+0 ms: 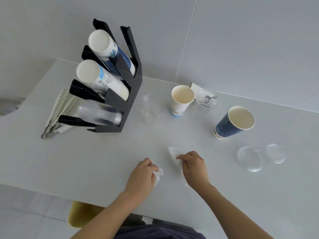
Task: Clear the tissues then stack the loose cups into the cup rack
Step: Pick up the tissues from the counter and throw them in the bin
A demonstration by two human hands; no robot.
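My left hand [143, 173] is closed on a small crumpled white tissue [159, 173] near the table's front edge. My right hand [193, 167] pinches a larger white tissue [173, 153] that lies on the table just beyond it. A black cup rack [131, 94] stands at the back left with three slanted stacks of cups. Loose on the table stand a clear plastic cup [151, 109], a white paper cup [181, 100] and a dark blue paper cup [233, 123]. Behind the white cup lie a small paper cup [195, 86] and a printed clear cup [208, 99] on their sides.
Two clear lids [250, 158] [275, 153] lie at the right. A bundle of wrapped straws or tongs [58, 112] rests left of the rack. A yellow bin [81, 214] sits on the floor below the grey table's [86, 161] front edge. A tiled wall stands behind.
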